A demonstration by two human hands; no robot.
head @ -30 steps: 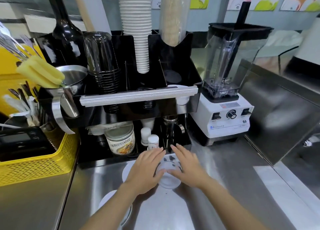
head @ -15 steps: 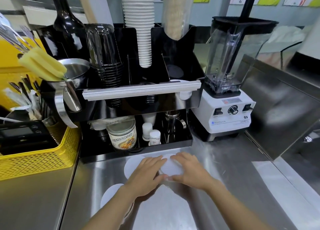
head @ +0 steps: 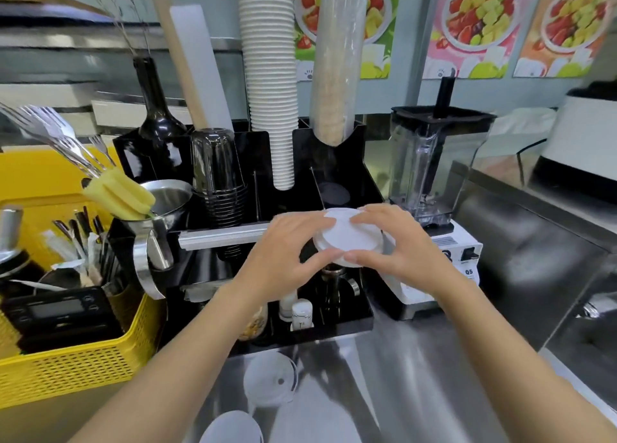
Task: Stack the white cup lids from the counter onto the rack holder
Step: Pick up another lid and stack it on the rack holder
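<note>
A small stack of white cup lids (head: 345, 235) hangs in the air in front of the black rack holder (head: 364, 182), at the height of its front rail. My left hand (head: 283, 255) grips the stack's left edge and my right hand (head: 397, 242) grips its right edge. Behind the stack, the rack's right compartment holds a dark lid (head: 332, 192) at its bottom. Two more white lids lie on the steel counter: one (head: 270, 381) near the rack's foot and one (head: 230, 427) at the bottom edge of the view.
A tall column of white paper cups (head: 272, 75) and a sleeved cup stack (head: 335, 62) rise from the rack. A blender (head: 434, 189) stands right of it. At left sit a steel jug (head: 160, 222) and a yellow basket (head: 66, 362) with a scale.
Both hands gathered lids on the counter, then lifted the stack up and away to the rack's front rail. The view tilted upward with them.
</note>
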